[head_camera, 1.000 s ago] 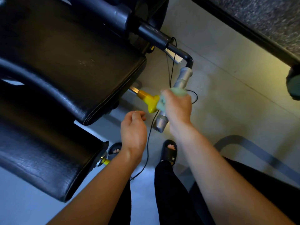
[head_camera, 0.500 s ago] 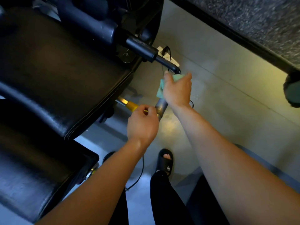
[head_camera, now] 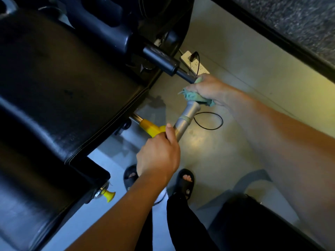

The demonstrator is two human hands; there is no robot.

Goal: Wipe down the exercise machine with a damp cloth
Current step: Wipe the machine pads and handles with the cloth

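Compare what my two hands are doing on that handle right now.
The right hand grips a green cloth round the top of the silver handle; the left hand is bare. The left hand holds the handle's lower end, by the yellow fitting. Both curl round the same handle.

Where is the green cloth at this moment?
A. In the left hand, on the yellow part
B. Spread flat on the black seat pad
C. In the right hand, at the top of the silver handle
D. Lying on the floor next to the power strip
C: the right hand grips the green cloth at the upper end of the silver handle.
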